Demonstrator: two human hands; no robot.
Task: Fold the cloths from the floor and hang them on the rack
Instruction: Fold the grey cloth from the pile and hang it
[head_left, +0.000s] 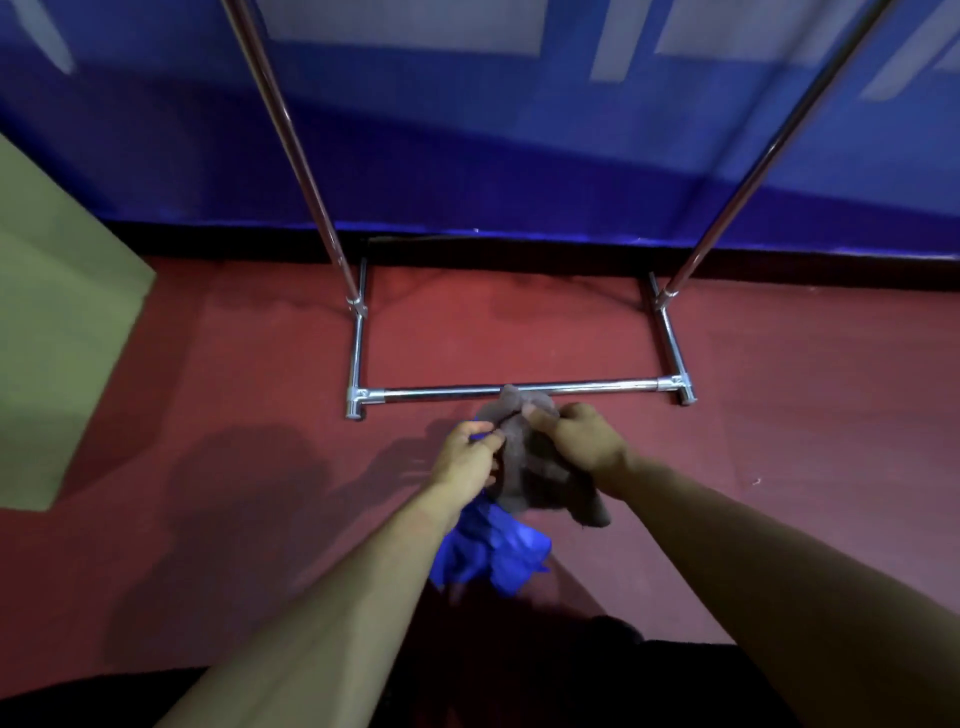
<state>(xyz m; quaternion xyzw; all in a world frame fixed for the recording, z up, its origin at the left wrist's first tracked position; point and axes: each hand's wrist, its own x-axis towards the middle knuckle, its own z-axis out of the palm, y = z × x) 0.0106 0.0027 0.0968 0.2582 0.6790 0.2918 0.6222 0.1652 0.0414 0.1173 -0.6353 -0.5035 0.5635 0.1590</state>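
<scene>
Hands: the left hand (467, 452) pinches the blue cloth (493, 551); the right hand (582, 436) grips the grey cloth (530, 467).
Cloths: both bunched together, unfolded, held just in front of the rack (519, 389), at its low front bar.
Risk of tangle: the two cloths overlap, so pulling one free may drag the other along.
Risk of drop: the blue cloth hangs by a thin pinch and could slip to the floor (779, 415).
Around: a green panel (62, 312) stands well left of the rack; a blue wall (493, 156) runs behind it.
In the way: the rack's upright poles; its hanging rail is out of view.
</scene>
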